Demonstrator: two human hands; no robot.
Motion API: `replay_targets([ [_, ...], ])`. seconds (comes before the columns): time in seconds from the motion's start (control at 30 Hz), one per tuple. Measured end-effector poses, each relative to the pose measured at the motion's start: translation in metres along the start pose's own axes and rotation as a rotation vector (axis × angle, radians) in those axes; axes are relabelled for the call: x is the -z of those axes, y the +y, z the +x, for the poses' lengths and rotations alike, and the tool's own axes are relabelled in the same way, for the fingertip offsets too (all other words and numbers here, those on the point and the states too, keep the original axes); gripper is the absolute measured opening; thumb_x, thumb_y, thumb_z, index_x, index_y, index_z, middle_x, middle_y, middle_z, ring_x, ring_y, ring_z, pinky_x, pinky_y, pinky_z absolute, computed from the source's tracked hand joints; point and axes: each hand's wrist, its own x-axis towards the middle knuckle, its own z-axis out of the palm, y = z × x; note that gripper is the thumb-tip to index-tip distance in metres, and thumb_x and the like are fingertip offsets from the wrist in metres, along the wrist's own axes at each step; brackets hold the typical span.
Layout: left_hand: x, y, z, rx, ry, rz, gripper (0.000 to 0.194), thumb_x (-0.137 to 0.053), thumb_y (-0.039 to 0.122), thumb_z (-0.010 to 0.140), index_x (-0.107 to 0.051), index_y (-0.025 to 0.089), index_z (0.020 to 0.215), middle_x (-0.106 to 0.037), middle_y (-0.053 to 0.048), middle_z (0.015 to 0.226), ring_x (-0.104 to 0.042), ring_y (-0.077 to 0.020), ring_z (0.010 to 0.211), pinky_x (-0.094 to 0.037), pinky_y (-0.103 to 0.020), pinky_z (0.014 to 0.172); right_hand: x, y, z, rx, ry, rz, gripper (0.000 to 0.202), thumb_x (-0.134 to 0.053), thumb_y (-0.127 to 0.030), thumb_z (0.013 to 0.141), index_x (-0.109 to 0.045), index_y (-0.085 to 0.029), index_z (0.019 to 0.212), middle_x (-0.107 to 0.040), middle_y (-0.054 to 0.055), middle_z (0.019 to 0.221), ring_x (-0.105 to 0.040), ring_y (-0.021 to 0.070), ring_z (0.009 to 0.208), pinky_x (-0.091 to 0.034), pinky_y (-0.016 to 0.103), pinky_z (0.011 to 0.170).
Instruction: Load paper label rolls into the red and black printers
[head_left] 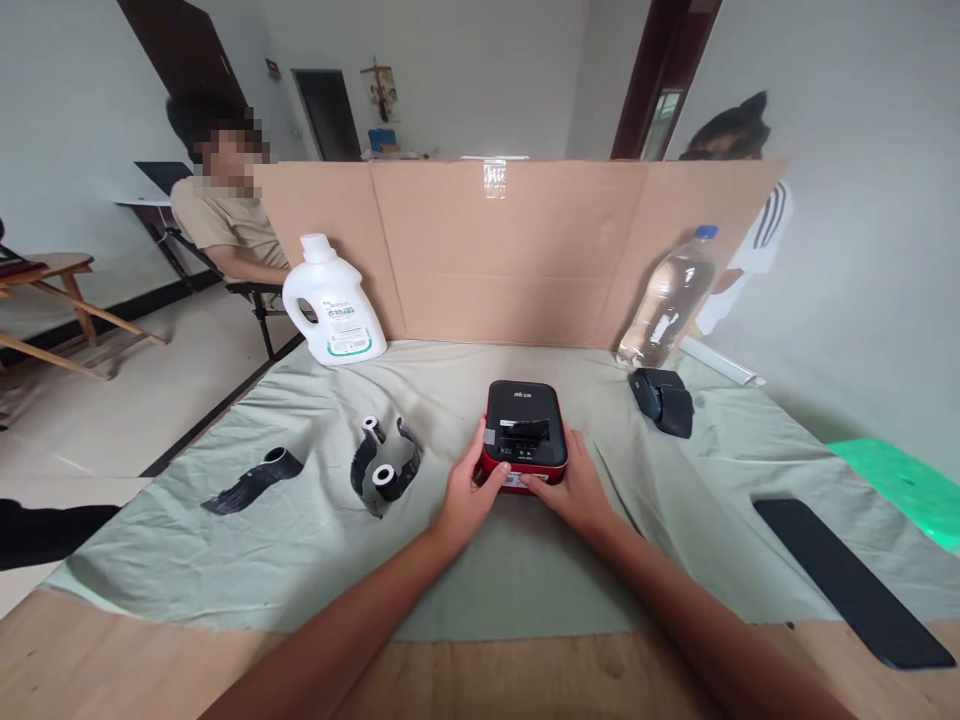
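A small box-shaped printer (525,410), black on top with red sides, sits on the green cloth in front of me. A dark strip sticks out of the slot in its top. My left hand (472,485) grips its left side, thumb on the front edge. On the right side my right hand (574,485) holds it the same way. Left of the printer stand two partly unrolled rolls of black strip (385,480) with white cores. Farther left lies another dark roll (276,465) with its end trailing.
A white jug (334,310) and a clear bottle with a blue cap (671,300) stand before a cardboard panel (510,260). At right are a black strap-like bundle (664,402), a long black slab (847,580) and a green sheet (900,485). Two people are behind the panel.
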Motion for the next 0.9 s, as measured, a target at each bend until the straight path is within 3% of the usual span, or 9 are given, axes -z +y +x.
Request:
replay_targets([
  [0.27,0.005,0.005,-0.002,0.039,-0.013,-0.052,0.071,-0.063,0.039,0.091,-0.035,0.024,0.155,-0.042,-0.007,0.158,-0.045,-0.0256,0.142,-0.040,-0.038,0.118,-0.008,0.004,-0.009,-0.014,0.065,-0.006,0.106,-0.077,-0.052,0.076,-0.015,-0.024,0.158,-0.049,0.017,0.130,-0.055,0.0358,0.121,-0.049,0.055,0.100],
  [0.4,0.010,0.009,-0.001,-0.047,0.052,0.065,0.048,-0.066,0.035,0.088,-0.057,0.024,0.134,-0.048,-0.009,0.150,-0.050,-0.0261,0.135,-0.050,-0.035,0.103,-0.008,0.004,-0.009,0.012,0.089,0.022,0.094,-0.078,-0.047,0.075,-0.027,-0.026,0.152,-0.048,0.015,0.131,-0.055,0.0337,0.121,-0.048,0.054,0.102],
  [0.53,0.021,0.003,0.008,-0.117,0.020,0.232,0.031,-0.069,0.034,0.084,-0.063,0.022,0.112,-0.060,-0.006,0.108,-0.060,-0.0186,0.095,-0.051,-0.028,0.076,-0.007,0.004,-0.008,0.028,0.103,0.040,0.084,-0.080,-0.044,0.073,-0.036,-0.026,0.142,-0.048,0.013,0.128,-0.055,0.0324,0.119,-0.048,0.054,0.103],
  [0.63,0.029,-0.007,0.017,-0.094,-0.092,0.216,0.031,-0.071,0.038,0.083,-0.063,0.020,0.108,-0.051,0.002,0.078,-0.049,-0.0121,0.069,-0.043,-0.024,0.064,-0.006,0.005,-0.007,0.022,0.098,0.046,0.083,-0.079,-0.043,0.073,-0.036,-0.026,0.142,-0.046,0.014,0.130,-0.055,0.0325,0.119,-0.048,0.054,0.103],
  [0.77,0.037,-0.016,0.022,-0.058,-0.165,0.241,0.033,-0.073,0.041,0.081,-0.063,0.020,0.104,-0.040,0.008,0.065,-0.039,-0.0093,0.060,-0.036,-0.022,0.059,-0.006,0.005,-0.006,0.027,0.082,0.042,0.084,-0.079,-0.043,0.072,-0.036,-0.026,0.142,-0.046,0.013,0.130,-0.054,0.0327,0.119,-0.048,0.054,0.103],
  [0.9,0.039,-0.017,0.017,-0.069,-0.163,0.350,0.043,-0.069,0.040,0.084,-0.060,0.022,0.121,-0.041,0.009,0.063,-0.042,-0.0097,0.058,-0.038,-0.023,0.062,-0.007,0.007,-0.007,0.030,0.091,0.039,0.088,-0.079,-0.045,0.073,-0.034,-0.027,0.146,-0.045,0.013,0.131,-0.053,0.0326,0.121,-0.047,0.055,0.104],
])
